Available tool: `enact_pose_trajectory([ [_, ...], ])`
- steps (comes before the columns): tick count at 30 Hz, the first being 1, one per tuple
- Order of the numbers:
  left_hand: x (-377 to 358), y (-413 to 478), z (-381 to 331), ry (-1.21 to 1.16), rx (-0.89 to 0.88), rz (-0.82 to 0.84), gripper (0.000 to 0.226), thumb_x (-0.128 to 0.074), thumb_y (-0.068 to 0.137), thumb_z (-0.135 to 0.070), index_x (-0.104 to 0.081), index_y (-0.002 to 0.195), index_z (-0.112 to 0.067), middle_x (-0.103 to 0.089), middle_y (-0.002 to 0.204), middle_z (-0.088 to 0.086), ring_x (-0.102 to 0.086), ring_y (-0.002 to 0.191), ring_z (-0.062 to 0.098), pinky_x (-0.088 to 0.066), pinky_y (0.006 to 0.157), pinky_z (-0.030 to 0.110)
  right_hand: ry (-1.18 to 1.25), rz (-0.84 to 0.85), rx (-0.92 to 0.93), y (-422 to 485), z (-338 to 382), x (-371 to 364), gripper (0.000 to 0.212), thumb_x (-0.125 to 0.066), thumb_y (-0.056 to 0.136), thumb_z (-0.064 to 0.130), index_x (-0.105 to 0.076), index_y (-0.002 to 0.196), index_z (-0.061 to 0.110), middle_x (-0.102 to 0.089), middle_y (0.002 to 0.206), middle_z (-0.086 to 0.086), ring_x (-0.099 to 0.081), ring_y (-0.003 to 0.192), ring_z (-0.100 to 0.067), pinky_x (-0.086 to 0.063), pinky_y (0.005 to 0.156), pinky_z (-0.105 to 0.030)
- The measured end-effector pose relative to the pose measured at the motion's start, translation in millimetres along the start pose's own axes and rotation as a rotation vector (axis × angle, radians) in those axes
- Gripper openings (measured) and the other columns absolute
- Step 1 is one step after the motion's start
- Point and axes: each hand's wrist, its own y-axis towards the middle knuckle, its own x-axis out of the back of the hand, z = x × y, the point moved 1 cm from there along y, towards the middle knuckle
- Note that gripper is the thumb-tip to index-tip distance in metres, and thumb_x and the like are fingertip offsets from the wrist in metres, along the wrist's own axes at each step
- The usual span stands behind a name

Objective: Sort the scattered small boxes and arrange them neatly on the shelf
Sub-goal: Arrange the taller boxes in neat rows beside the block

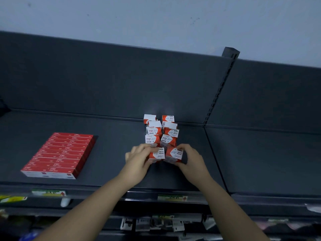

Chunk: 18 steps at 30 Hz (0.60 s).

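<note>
Nearest the camera, below the working level, a dim lower tier (pixel 156 223) holds hanging packets too blurred to read, and above it the front lip of the shelf (pixel 112 136) carries a left price label (pixel 49 192) and a middle price label (pixel 172 197), both smeared. Two bare forearms rise from the bottom edge and meet over the dark shelf surface. The left hand (pixel 139 159) curls its fingers over the top and its thumb along the near side of the left front box (pixel 157 153), pinching it. The right hand (pixel 191 159) wraps the right front box (pixel 174 154) in the same way, fingers bent over its far edge. These two small red-and-white boxes, printed "PAPER CLIPS", sit side by side and almost touch, slightly tilted toward each other, at the near end of the paper clip rows (pixel 160 131). Those are two columns of matching boxes that run straight back until the last pair stands close to the rear of the shelf, some boxes turned differently from their neighbours. Well apart to the left lies a flat block of red boxes (pixel 60 153), packed edge to edge in tidy rows. Behind everything stands the dark back panel (pixel 104 80), with a slotted upright (pixel 224 80) to the right and the pale wall (pixel 156 18) above.
</note>
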Motion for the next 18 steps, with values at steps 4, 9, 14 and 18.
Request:
enact_pose_trajectory([
  [4, -1, -4, -6, -0.206, -0.034, 0.027, 0.056, -0.065, 0.089, -0.005, -0.050, 0.123, -0.047, -0.043, 0.128, -0.030, -0.042, 0.126, -0.001, -0.029, 0.104, 0.028, 0.201, 0.028, -0.037, -9, 3, 11, 0.046, -0.075, 0.080, 0.005, -0.050, 0.106, 0.034, -0.062, 0.112, 0.017, -0.057, 0.104, 0.003, -0.048, 0.085, -0.015],
  [9, 10, -7, -25, -0.673, 0.091, 0.042, 0.068, -0.062, 0.089, 0.006, -0.044, 0.132, -0.042, -0.053, 0.132, -0.005, -0.059, 0.118, 0.011, -0.047, 0.104, 0.032, 0.445, 0.035, -0.025, -16, 16, 32, 0.048, -0.068, 0.083, -0.007, -0.053, 0.102, 0.034, -0.064, 0.115, 0.008, -0.065, 0.103, -0.005, -0.053, 0.078, -0.021],
  [14, 23, -5, -36, -0.857, 0.154, 0.066, 0.055, -0.063, 0.086, 0.011, -0.055, 0.123, -0.029, -0.068, 0.119, 0.002, -0.066, 0.104, 0.015, -0.049, 0.101, 0.044, 0.583, 0.107, -0.016, -22, 33, 47, 0.039, -0.064, 0.087, -0.008, -0.052, 0.107, 0.024, -0.068, 0.113, 0.006, -0.067, 0.101, -0.005, -0.053, 0.070, -0.021],
  [18, 36, -6, -53, -0.953, 0.113, 0.054, 0.050, -0.068, 0.083, 0.007, -0.053, 0.123, -0.019, -0.070, 0.107, -0.006, -0.064, 0.097, 0.013, -0.054, 0.092, 0.042, 0.665, 0.112, 0.011, -25, 46, 55, 0.042, -0.067, 0.085, -0.007, -0.053, 0.113, 0.021, -0.070, 0.109, 0.010, -0.067, 0.103, -0.008, -0.058, 0.081, -0.031],
])
